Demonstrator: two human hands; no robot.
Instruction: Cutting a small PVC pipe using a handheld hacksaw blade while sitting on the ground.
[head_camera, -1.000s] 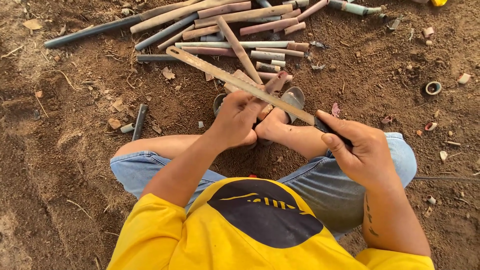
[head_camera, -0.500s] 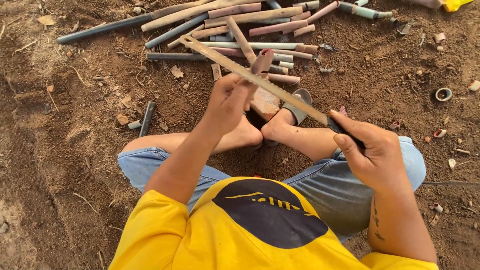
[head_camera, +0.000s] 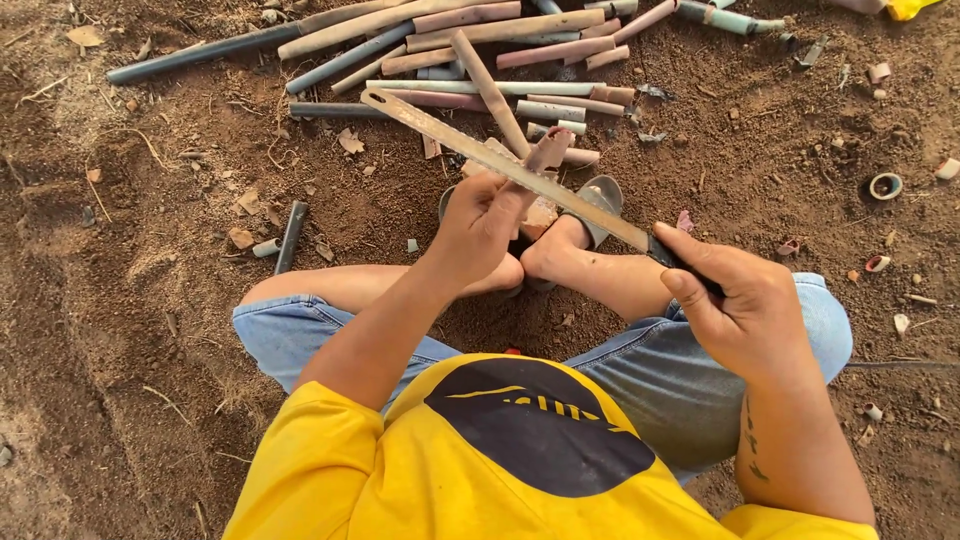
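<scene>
I sit on bare soil with my feet together in grey sandals (head_camera: 598, 195). My right hand (head_camera: 742, 305) grips the dark handle of a long rusty saw blade (head_camera: 480, 148) that slants up and to the left. My left hand (head_camera: 482, 222) holds a short pinkish pipe piece (head_camera: 548, 152) upright, just above my feet, with the blade lying across it. A long tan pipe (head_camera: 490, 92) lies behind the blade, angled toward the pile.
A pile of several dirty pipes (head_camera: 470, 40), grey, tan and pink, lies across the top. A dark short pipe (head_camera: 290, 235) rests at left. Small cut rings (head_camera: 885, 186) and scraps are scattered on the soil at right.
My left hand has lifted the short pipe piece up against the blade. The saw has slid forward, away from me, and my right hand has moved with it.
</scene>
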